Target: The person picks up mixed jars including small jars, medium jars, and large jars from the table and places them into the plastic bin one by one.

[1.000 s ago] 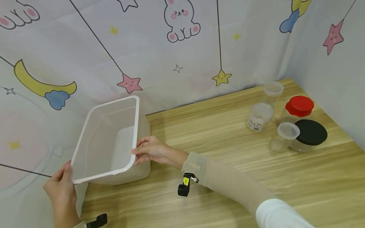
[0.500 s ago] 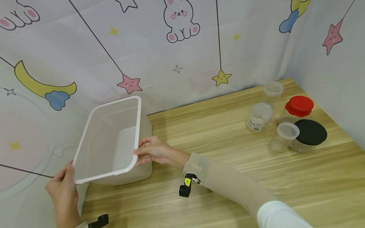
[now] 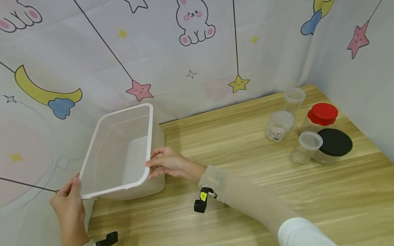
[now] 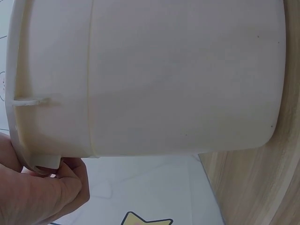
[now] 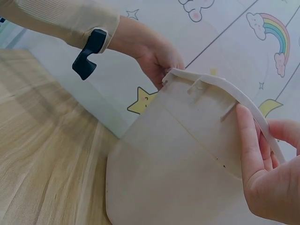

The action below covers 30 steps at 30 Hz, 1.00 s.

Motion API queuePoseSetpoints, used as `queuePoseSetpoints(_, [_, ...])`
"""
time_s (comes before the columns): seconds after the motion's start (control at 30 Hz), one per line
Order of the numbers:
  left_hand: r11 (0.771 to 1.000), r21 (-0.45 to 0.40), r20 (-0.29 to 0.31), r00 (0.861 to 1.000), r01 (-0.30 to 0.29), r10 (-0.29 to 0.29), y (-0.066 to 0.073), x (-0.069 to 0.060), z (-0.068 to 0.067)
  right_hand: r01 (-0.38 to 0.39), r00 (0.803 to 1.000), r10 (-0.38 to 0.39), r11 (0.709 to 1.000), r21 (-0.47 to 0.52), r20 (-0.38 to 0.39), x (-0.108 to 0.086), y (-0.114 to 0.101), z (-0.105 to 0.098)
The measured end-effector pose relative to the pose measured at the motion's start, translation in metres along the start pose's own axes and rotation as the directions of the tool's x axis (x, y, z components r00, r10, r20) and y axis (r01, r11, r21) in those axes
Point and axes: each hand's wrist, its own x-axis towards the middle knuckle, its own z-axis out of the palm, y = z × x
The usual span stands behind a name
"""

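A white plastic bin (image 3: 154, 186) stands on the left of the wooden table, its inside bare in the head view. My left hand (image 3: 69, 206) grips its near left corner, thumb over the rim; the left wrist view shows the fingers (image 4: 70, 187) curled under that corner beside the bin's outer wall (image 4: 178, 79). On the right side of the rim, my right hand (image 3: 167, 162) pinches the edge with the thumb on top. In the right wrist view, fingers of the right hand (image 5: 276, 173) lie along the outside, under the rim (image 5: 225, 84).
Clear jars stand together at the right of the table (image 3: 215, 136): one with a red lid (image 3: 323, 113), one with a black lid (image 3: 335, 142), a small cup (image 3: 306, 147), a labelled jar (image 3: 280, 126) and a tall one (image 3: 293, 99). A patterned curtain (image 3: 209, 61) hangs behind.
The bin and both hands have shifted slightly to the right. Both hands keep their hold on the rim, and the jars have stayed in place.
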Motion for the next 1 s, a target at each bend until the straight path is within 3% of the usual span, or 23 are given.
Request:
queuePoseSetpoints(0.4, [0.997, 0.082, -0.003, 1.000, 0.000, 0.000, 0.000, -0.006, -0.001, -0.001, 1.000, 0.001, 1.000, 0.006, 0.003, -0.004, 0.000, -0.002])
queuePoseSetpoints(1.0, [0.997, 0.074, -0.010, 1.000, 0.010, -0.009, -0.002, -0.014, 0.004, 0.011, 1.000, -0.011, 1.000, 0.005, -0.008, -0.009, 0.001, -0.006])
